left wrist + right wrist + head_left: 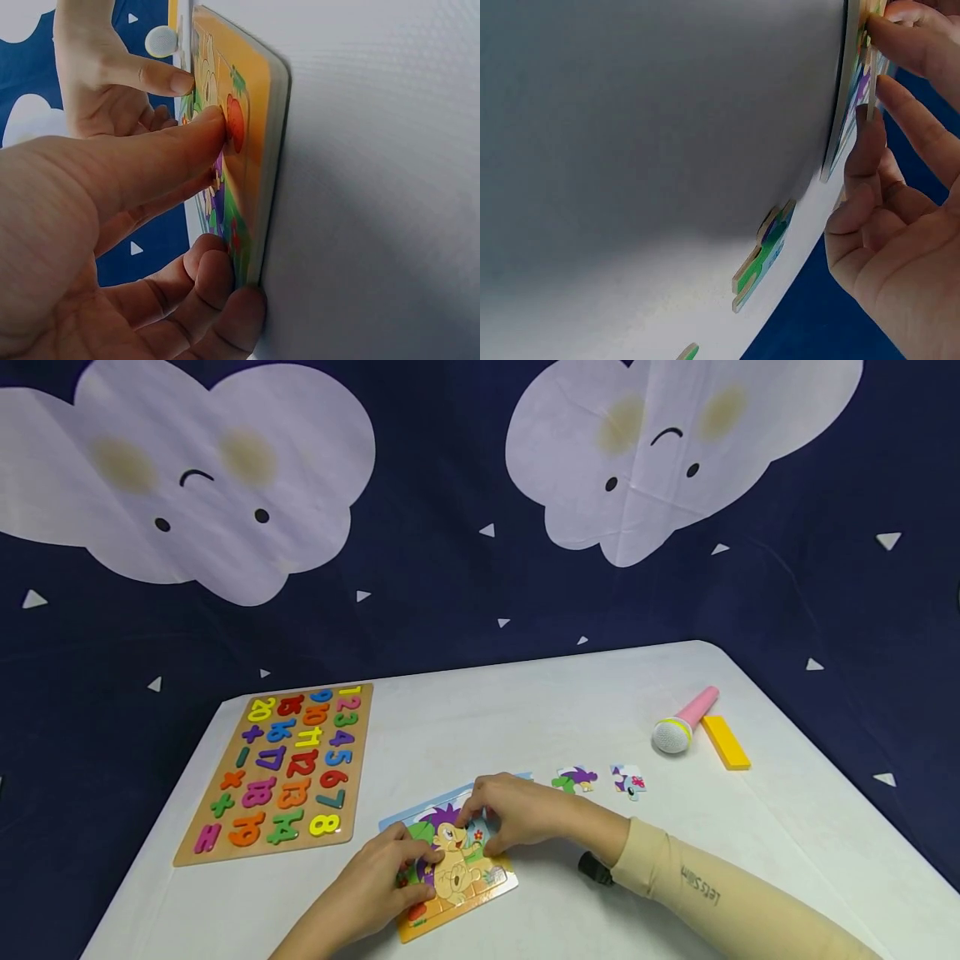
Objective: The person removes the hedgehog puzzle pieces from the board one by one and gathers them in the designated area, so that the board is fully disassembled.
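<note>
A jigsaw puzzle board (457,906) with a purple-haired hedgehog picture lies tilted on the white table. My left hand (378,881) rests at its left side. Its thumb and forefinger touch the picture, and the other fingertips (244,315) sit right at the board's edge. From the right, my right hand (521,810) reaches over the upper part of the picture. In the right wrist view its fingers pinch a thin puzzle piece (872,82), seen edge-on and tilted up from the board; its printed face is mostly hidden. Both hands work close together.
Two loose puzzle pieces, one purple and green (576,779), one with a flower (628,782), lie right of the board. A number board (341,835) stands left. Farther right are a pink toy microphone (686,722) and a yellow block (725,743). A black object (595,868) lies beside the right forearm.
</note>
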Demonstrator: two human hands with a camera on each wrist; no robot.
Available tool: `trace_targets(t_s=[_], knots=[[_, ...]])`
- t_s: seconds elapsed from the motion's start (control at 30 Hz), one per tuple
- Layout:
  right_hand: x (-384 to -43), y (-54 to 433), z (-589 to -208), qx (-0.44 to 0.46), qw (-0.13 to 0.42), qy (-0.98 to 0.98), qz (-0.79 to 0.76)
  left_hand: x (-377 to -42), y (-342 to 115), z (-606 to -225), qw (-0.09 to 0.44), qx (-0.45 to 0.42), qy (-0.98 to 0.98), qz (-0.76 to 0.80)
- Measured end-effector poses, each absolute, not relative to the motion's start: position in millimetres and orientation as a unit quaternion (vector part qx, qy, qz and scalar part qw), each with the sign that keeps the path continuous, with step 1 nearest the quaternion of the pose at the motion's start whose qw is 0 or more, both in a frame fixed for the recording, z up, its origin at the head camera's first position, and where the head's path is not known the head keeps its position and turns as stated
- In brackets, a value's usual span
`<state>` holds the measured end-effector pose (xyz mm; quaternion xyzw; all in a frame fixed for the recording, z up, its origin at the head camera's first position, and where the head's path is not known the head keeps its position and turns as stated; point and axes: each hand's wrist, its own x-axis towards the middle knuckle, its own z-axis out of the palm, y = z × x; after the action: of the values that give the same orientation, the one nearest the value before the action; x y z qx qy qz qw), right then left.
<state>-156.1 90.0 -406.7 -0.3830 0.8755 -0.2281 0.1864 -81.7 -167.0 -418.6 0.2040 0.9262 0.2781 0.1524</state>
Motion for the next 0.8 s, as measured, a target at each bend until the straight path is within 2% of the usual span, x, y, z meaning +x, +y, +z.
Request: trace_targets(t_s=[0.43,0.8], knots=[[-159,104,-410,-0.368,0.171,0.878,-0.252,-82,-167,-419,0.153,0.202,0.928,0.274],[-153,144,-401,-0.339,0.168,0.874,-0.305,-81,-166,-418,0.152,0.195,0.931,0.270]])
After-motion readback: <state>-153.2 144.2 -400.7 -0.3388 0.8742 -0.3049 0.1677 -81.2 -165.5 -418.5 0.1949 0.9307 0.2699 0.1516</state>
